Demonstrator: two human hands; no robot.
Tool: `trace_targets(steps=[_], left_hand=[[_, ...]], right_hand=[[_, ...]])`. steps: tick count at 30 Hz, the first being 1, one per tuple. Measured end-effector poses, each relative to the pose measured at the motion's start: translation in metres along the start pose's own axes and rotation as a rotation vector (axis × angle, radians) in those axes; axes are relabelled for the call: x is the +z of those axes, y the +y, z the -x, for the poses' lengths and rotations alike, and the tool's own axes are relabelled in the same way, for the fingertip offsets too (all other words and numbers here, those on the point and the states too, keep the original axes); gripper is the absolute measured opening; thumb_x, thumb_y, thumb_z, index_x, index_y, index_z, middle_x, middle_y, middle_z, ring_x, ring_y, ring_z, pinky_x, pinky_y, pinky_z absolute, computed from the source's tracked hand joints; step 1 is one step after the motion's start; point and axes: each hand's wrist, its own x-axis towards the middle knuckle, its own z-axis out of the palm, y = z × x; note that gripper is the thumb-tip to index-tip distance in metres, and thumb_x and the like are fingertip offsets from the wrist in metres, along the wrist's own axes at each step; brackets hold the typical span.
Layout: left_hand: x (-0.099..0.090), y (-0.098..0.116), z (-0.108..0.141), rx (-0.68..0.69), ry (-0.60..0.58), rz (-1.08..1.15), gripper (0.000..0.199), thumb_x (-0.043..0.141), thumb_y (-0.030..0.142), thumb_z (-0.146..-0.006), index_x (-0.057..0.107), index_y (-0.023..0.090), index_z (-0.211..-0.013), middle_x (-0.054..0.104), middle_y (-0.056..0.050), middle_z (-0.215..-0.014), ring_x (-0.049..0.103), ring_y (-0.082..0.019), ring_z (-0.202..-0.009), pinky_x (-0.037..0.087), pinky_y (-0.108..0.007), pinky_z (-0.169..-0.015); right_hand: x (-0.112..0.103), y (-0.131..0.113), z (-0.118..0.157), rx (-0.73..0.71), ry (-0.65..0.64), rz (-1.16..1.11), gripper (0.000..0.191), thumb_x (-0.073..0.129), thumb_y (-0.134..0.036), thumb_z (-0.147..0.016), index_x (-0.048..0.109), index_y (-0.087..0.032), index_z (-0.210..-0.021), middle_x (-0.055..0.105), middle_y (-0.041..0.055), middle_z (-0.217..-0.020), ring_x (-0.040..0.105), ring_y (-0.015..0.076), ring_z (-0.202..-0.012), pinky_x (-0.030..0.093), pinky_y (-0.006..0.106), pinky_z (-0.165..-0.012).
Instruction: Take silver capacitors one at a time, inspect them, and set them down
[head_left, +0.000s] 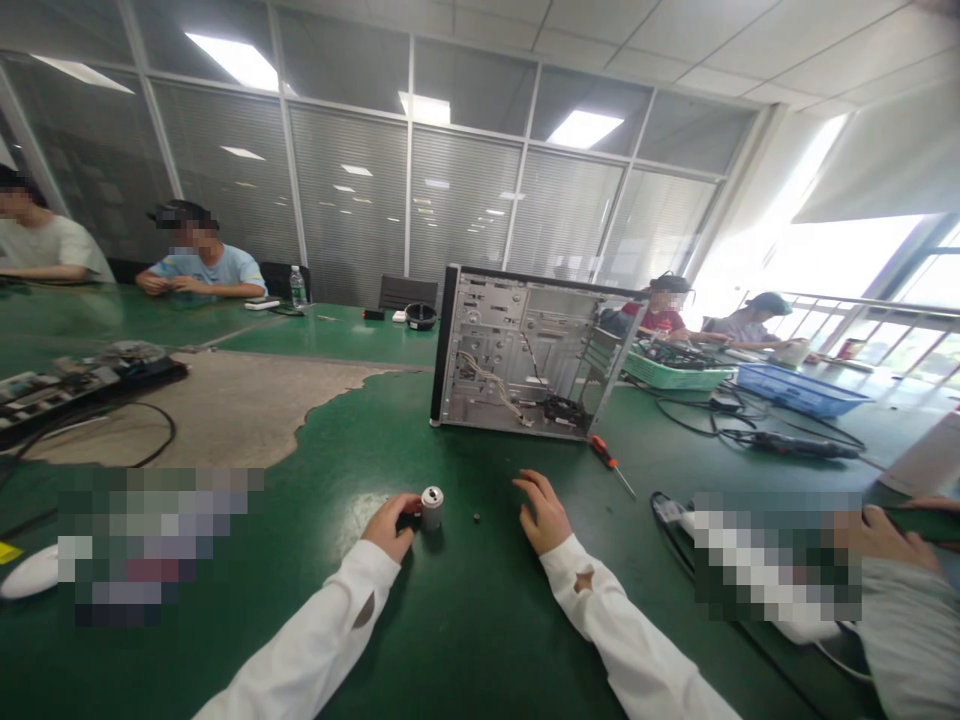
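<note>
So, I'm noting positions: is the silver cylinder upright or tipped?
Upright: the cylinder shows its round end on top, its side below.

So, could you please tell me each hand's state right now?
Left hand: curled beside the silver cylinder; whether it grips cannot be told.
Right hand: open, holding nothing visible.

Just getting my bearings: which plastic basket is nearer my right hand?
The green basket, just right of the computer case; the blue basket sits farther right, away from your right hand.
</note>
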Motion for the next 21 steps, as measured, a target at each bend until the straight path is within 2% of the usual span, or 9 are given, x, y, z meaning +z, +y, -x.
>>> trace_targets(steps=[5, 7, 16, 19, 21], left_hand=[[0.000, 0.000, 0.000, -0.007, 0.005, 0.001, 0.041, 0.040, -0.001, -0.052, 0.051, 0.017, -0.088, 0.058, -0.004, -0.087, 0.055, -0.016, -0.082, 0.042, -0.032, -0.076], [0.001, -0.001, -0.001, -0.006, 0.012, 0.014, 0.042, 0.040, -0.001, -0.052, 0.051, 0.017, -0.088, 0.058, -0.003, -0.086, 0.055, -0.016, -0.082, 0.042, -0.032, -0.077], [0.001, -0.003, -0.001, 0.035, 0.010, 0.002, 0.040, 0.041, -0.001, -0.052, 0.052, 0.016, -0.087, 0.057, -0.004, -0.084, 0.055, -0.016, -0.081, 0.042, -0.031, -0.076], [-0.002, -0.001, -0.001, 0.071, -0.044, 0.011, 0.041, 0.041, -0.001, -0.052, 0.053, 0.016, -0.088, 0.058, -0.004, -0.085, 0.054, -0.016, -0.081, 0.042, -0.031, -0.077], [-0.002, 0.002, 0.001, 0.112, -0.121, 0.035, 0.042, 0.042, 0.000, -0.052, 0.054, 0.017, -0.089, 0.059, -0.004, -0.086, 0.054, -0.016, -0.082, 0.041, -0.031, -0.077]], right_hand=[[0.000, -0.007, 0.001, -0.073, -0.192, 0.080, 0.033, 0.038, -0.007, -0.063, 0.052, -0.019, -0.091, 0.052, 0.0060, -0.094, 0.045, 0.0190, -0.090, 0.037, 0.034, -0.076], [-0.001, -0.009, 0.001, -0.080, -0.223, 0.119, 0.031, 0.039, -0.008, -0.064, 0.052, -0.020, -0.089, 0.053, 0.0053, -0.092, 0.045, 0.0190, -0.088, 0.035, 0.034, -0.074], [-0.006, -0.015, -0.001, -0.070, -0.245, 0.144, 0.026, 0.039, -0.011, -0.068, 0.053, -0.020, -0.089, 0.053, 0.0059, -0.091, 0.046, 0.0189, -0.085, 0.035, 0.033, -0.072], [-0.009, -0.028, 0.001, -0.104, -0.184, 0.069, 0.032, 0.039, -0.017, -0.071, 0.047, -0.019, -0.102, 0.051, 0.0083, -0.098, 0.045, 0.0202, -0.092, 0.035, 0.035, -0.077], [-0.010, -0.043, 0.004, -0.134, -0.155, -0.013, 0.041, 0.041, -0.021, -0.071, 0.038, -0.018, -0.112, 0.047, 0.0095, -0.106, 0.042, 0.0207, -0.098, 0.035, 0.036, -0.082]])
